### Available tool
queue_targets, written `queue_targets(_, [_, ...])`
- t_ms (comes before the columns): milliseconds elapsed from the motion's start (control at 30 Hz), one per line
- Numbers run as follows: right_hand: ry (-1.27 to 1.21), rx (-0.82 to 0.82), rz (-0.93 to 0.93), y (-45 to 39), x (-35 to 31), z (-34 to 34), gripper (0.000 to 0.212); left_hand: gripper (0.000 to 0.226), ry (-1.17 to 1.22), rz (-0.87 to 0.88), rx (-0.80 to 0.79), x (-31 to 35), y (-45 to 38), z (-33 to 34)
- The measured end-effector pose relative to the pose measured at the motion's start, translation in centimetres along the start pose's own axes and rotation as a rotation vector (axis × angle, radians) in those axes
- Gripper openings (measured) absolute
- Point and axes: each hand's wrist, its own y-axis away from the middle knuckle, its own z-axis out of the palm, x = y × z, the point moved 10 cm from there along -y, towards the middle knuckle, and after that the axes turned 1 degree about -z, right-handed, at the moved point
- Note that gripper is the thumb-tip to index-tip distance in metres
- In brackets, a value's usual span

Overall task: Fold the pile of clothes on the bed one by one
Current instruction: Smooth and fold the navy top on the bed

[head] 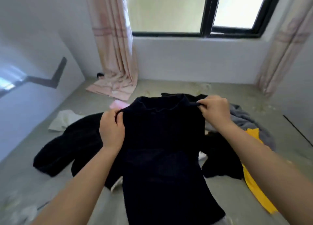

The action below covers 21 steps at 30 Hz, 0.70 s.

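Dark top [162,148] | left hand [111,129], right hand [214,109] grip shoulders, raised

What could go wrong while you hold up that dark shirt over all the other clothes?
1. The dark top hangs from two small pinches, left hand and right hand, at the shoulders; if either grip slips, it may drop crumpled.
2. Its hem hangs over the black garment and yellow garment, so laying it down could tangle the pile.
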Motion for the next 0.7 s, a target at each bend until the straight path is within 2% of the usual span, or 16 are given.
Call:
queue_targets(133, [-0.116,0.18,0.093,-2.9,1.8,-7.1,0.019,0.018,-0.041,0.26,0.103,9.3,-4.4,-3.6])
queue_targets(200, [-0.185,0.265,0.124,-3.7,2.0,-10.0,0.019,0.02,-0.101,0.319,0.13,12.4,-5.6,-5.2])
queue_targets(333, [-0.183,0.444,-0.001,-4.6,0.1,-15.1,0.016,0.02,-0.207,0.404,0.253,16.9,-6.9,-8.3])
queue_targets(433, [-0.064,0.648,-0.152,-3.9,-2.5,-18.6,0.012,0.016,-0.323,0.515,0.339,19.8,-6.7,-9.9])
queue_targets(500, [0.046,0.764,-0.236,-2.8,-4.1,-20.1,0.02,0.016,-0.398,0.619,0.36,21.5,-6.2,-10.6])
queue_targets(600, [0.119,0.823,-0.278,-1.6,-4.9,-21.1,0.029,0.028,-0.481,0.74,0.412,22.6,-4.9,-12.0])
queue_targets(700, [0.164,0.854,-0.301,0.2,-5.0,-22.0,0.031,0.027,-0.537,0.799,0.43,23.1,-3.6,-13.3])
